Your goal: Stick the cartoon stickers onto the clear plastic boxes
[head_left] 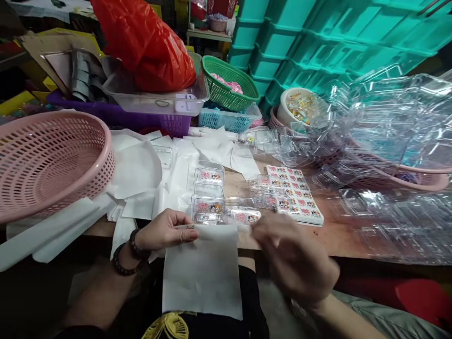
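My left hand (169,230) pinches the top left corner of a white sticker sheet (203,278), thumb on top, and the sheet hangs down over my lap. Motion smears my right hand (294,256), which is just right of the sheet at the table's front edge; its fingers look bent, but what they hold, if anything, cannot be made out. Beyond the sheet lie several small clear plastic boxes (208,205) with cat stickers on them. A stack of printed cat sticker sheets (305,202) is beyond my right hand, with clear boxes overlapping its left side.
Many clear plastic boxes (399,127) pile up at the right, over a pink basket (423,181). Another pink basket (106,146) stands left, beside loose white paper (136,165). Behind are a green basket (229,96), a red bag (148,47), a white bucket (284,113) and teal crates (318,42).
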`<state>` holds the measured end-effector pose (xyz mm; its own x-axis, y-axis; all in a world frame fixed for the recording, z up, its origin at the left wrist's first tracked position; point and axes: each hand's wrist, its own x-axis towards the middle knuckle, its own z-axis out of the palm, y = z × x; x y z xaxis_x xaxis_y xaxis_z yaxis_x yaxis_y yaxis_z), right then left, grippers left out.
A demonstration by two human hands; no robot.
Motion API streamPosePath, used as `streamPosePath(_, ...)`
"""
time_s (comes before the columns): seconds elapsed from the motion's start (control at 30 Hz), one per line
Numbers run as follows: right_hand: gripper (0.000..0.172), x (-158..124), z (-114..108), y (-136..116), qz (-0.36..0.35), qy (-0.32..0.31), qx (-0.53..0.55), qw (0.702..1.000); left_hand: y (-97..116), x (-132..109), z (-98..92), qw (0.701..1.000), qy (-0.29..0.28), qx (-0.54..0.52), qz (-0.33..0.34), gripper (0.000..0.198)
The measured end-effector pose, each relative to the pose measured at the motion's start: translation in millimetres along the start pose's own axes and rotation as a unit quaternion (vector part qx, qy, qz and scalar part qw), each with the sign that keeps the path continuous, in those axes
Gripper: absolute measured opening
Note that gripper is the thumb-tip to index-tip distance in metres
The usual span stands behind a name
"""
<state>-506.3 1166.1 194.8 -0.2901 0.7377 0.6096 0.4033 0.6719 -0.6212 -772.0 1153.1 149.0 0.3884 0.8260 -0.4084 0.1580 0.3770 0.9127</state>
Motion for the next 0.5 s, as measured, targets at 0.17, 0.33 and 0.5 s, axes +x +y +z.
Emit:
streamPosePath(0.17, 0.02, 58.8, 21.6, 34.3, 0.401, -0.159, 0.243, 0.869, 6.1, -4.1, 14.4, 0.894, 0.156, 0.316, 0.275, 0.008)
streamPosePath(0.33, 0.021, 88.0, 57.8, 66.5, 0.522, -0.23, 0.26, 0.779, -6.3, 11.1, 20.2, 0.858, 0.173, 0.39, 0.286, 0.008)
streamPosePath(0.5, 0.024, 93.7, 71.9, 73.2, 0.552, -0.267, 0.229, 0.756, -14.7, 16.0, 19.4, 0.85, 0.182, 0.398, 0.294, 0.008)
